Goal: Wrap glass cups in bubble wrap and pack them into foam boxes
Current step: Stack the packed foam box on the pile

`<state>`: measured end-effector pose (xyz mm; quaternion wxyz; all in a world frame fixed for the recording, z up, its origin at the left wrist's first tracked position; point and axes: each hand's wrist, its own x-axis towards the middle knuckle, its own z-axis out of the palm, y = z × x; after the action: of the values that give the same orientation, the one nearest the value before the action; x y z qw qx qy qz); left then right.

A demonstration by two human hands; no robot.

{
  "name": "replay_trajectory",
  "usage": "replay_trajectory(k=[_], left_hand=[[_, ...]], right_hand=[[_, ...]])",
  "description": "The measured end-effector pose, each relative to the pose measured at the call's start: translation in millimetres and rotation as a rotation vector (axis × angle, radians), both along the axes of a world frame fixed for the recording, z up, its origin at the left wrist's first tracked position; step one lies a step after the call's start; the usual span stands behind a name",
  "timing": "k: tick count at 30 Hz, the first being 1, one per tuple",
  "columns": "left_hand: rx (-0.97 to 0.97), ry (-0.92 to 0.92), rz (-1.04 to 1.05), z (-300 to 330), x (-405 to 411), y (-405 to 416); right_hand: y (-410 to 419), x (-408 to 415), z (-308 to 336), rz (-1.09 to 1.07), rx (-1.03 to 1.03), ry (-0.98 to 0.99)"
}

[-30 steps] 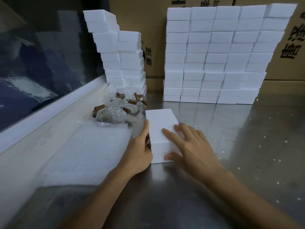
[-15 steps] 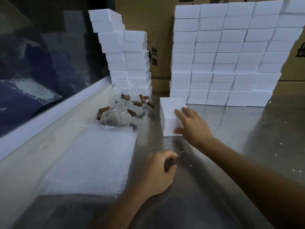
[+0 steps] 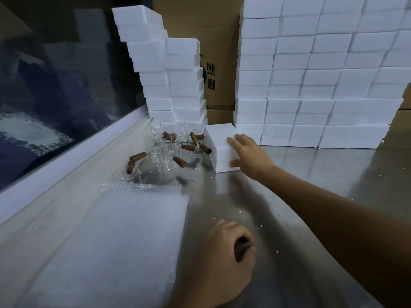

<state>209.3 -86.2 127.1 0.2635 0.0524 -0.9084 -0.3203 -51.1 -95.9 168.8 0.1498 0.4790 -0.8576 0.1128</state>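
A closed white foam box (image 3: 220,141) stands on the steel table beside the big foam stack. My right hand (image 3: 246,155) lies against its right side, fingers straight on top and thumb at the lower edge. My left hand (image 3: 222,258) hovers near the front of the table, fingers curled into a loose fist with nothing visible in it. Several clear glass cups (image 3: 164,150) with brown wooden handles cluster left of the box. A sheet of bubble wrap (image 3: 115,236) lies flat at the front left.
A leaning stack of foam boxes (image 3: 169,70) rises behind the cups. A wide wall of foam boxes (image 3: 315,85) fills the back right, with cardboard cartons (image 3: 218,63) behind. A window ledge (image 3: 66,156) borders the left. Foam crumbs dot the steel table (image 3: 311,178).
My right hand has pushed the foam box away toward the stacks at the back. My left hand let go of the box, drew back toward me and curled.
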Motion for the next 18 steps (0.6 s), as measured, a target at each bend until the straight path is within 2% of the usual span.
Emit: replay_trajectory(k=[11, 18], left_hand=[[0.091, -0.020, -0.005, 3, -4, -3], [-0.232, -0.017, -0.026, 0, -14, -7]], right_hand=[[-55, -30, 6, -0.140, 0.051, 0.072], [-89, -45, 11, -0.202, 0.083, 0.146]])
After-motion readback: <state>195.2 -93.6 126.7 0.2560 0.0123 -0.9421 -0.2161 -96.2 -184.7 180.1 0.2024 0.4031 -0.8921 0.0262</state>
